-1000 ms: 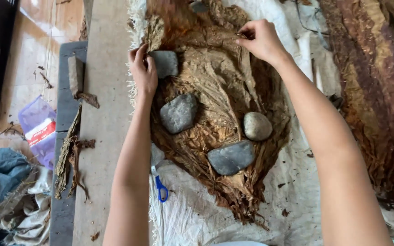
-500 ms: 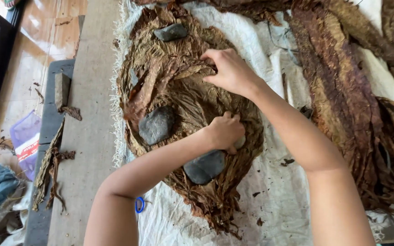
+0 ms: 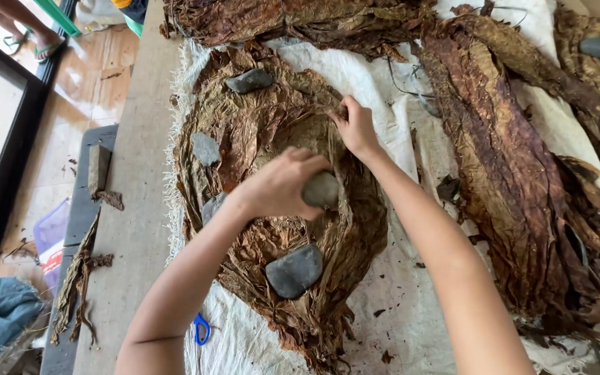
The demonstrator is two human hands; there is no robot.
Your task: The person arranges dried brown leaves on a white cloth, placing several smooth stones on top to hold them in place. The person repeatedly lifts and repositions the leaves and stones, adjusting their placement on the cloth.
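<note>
Carefully, I grip the grey stone (image 3: 322,190) in my left hand (image 3: 279,186) while my right hand (image 3: 355,126) pinches the dry leaf (image 3: 258,132), which may tear if I pull.

Left hand (image 3: 279,186) fingers curled, right hand (image 3: 355,127) pinching

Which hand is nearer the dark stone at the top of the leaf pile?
Right. The right hand presses the leaves just below-right of that dark stone; the left hand grips a rounded stone lower down.

Left hand (image 3: 279,186) closed on grey stone (image 3: 322,189) over dried leaf pile (image 3: 258,132). Right hand (image 3: 355,127) pinches leaf edge. Three more stones on pile, white cloth (image 3: 383,90) beneath.
</note>
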